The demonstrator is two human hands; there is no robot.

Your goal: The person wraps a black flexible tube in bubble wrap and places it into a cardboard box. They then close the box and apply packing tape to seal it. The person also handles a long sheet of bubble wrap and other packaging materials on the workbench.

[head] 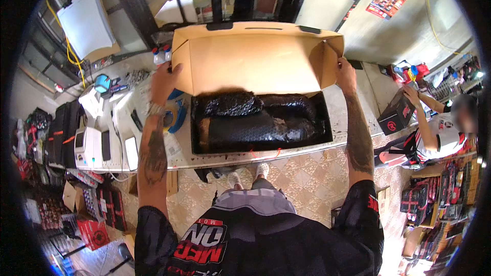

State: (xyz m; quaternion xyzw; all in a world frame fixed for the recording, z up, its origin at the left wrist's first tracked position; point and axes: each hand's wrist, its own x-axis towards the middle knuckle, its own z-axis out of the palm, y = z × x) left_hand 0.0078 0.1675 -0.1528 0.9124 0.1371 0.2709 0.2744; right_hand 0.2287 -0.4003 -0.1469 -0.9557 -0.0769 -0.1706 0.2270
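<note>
An open cardboard box, dark outside, lies on the table before me, with its brown lid (253,57) raised at the back. Inside it rest bundles in black bubble wrap: a long one (253,128) along the front and a crumpled one (230,103) behind it at the left. The lid's left side flap is gripped by my left hand (165,78). At the right edge of the lid, my right hand (346,74) holds the other side flap. Parts of the fingers are hidden at both flaps.
Tape rolls (174,117), a white label printer (89,143) and a white phone (131,153) are on the left of the table (153,163). Bottles with red caps (158,55) stand behind my left hand. At the right, a co-worker (441,130) handles a black box (399,113).
</note>
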